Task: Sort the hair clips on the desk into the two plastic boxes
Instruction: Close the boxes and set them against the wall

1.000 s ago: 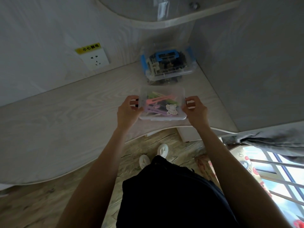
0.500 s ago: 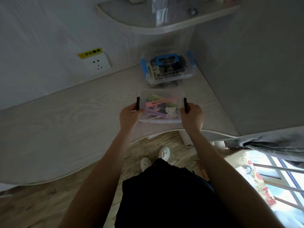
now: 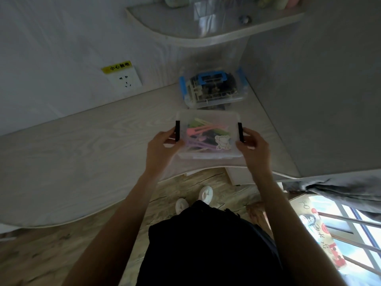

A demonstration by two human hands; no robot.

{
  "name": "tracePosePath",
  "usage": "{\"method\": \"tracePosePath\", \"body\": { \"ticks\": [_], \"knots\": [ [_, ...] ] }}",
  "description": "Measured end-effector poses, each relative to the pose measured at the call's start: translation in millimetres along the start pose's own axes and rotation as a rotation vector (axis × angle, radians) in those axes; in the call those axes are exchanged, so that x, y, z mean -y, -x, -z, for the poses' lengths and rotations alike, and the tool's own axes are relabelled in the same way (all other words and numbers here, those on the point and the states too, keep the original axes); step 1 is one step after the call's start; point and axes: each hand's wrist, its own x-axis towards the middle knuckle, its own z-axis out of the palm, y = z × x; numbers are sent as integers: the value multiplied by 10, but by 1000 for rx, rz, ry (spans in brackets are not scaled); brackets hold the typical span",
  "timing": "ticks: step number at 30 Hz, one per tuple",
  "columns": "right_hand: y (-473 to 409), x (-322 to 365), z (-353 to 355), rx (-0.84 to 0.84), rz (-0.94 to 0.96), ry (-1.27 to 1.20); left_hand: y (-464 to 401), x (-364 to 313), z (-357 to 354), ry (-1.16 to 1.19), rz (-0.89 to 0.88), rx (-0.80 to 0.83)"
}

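Pale wood-grain desk [image 3: 86, 153] runs under your view, and near its front edge sits the clear plastic box [image 3: 208, 136] with a lid on, packed with pink, green and purple hair clips [image 3: 203, 129] and marked with a small bear sticker [image 3: 222, 142]. Since a second ago its two black side latches have swung up and now stand upright at 9 and 3 o'clock of the box, so you are either locking or releasing the lid; with no loose clips visible on the desk, the sorting looks close to finished. Your left hand [image 3: 162, 148] curls round the left latch [image 3: 177, 131], thumb under the box's near corner. Your right hand [image 3: 252, 146] mirrors it on the right latch [image 3: 240, 132], fingers curled against that end. Both forearms reach up from 6 o'clock, roughly symmetrical, wrists level. At 12 o'clock, just beyond, the second plastic box [image 3: 214, 89], with blue latches, sits closed in the desk's back corner, holding dark clips. Further out at 10 o'clock a wall socket [image 3: 124, 80] carries a yellow label, and a curved shelf [image 3: 185, 27] hangs overhead.
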Motion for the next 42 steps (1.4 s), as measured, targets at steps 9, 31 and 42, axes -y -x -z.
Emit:
{"method": "tracePosePath", "body": {
  "ticks": [9,31,42],
  "knots": [
    [-372,575,292,-15,122,-392,-323,-557,-16,149,-146,-79],
    [-1011,228,-148,-139,463,348,-1147,-412,-338,16,154,-63],
    [-1401,112,69,-48,492,820,-1364,-701,-946,14,128,-64]
  ]
}}
